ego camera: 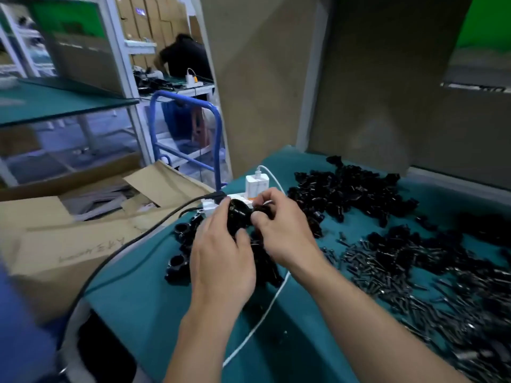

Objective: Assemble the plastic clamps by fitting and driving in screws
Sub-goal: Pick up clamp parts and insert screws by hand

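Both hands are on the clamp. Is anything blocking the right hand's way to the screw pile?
Nothing visible does. The right hand grips the clamp with the left hand; only green mat lies between it and the screw pile to its right.

Left grip curled, right grip pinching, both raised close together

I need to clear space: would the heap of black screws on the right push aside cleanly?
Probably not: the screws lie loose and criss-crossed, so they'd likely scatter. Their slim shanks may roll on the green mat.
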A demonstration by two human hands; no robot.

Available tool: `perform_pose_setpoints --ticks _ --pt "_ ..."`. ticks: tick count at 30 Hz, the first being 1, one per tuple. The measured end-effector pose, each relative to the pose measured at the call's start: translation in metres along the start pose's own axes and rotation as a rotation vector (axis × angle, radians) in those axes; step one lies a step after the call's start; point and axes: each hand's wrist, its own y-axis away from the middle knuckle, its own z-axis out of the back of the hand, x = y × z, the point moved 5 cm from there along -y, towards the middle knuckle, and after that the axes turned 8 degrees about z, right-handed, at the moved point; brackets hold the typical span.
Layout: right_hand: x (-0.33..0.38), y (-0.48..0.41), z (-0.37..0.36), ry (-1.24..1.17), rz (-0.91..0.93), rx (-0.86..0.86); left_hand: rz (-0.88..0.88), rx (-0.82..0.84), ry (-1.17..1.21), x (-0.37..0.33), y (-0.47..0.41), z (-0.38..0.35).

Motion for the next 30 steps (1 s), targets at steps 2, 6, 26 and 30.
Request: perform_pose_setpoints --ticks 2,6,26,30 --pt "-0.005 -0.019 -0.026 0.036 -0.018 0.050 0.025 0.051 -0.156 0.015 -0.017 0.000" --pt "-0.028 -0.030 -0.054 0.102 -0.090 0.060 0.089 0.152 -0.284 0.040 -0.032 -0.012" --pt "-0.137 -0.042 0.119 0.520 -0.284 0.124 0.404 0.355 0.481 -0.066 0.034 -0.176" --pt "-0.157 -0.058 0.125 0.600 -0.208 0.078 0.366 0.305 0.459 -0.064 0.035 -0.195"
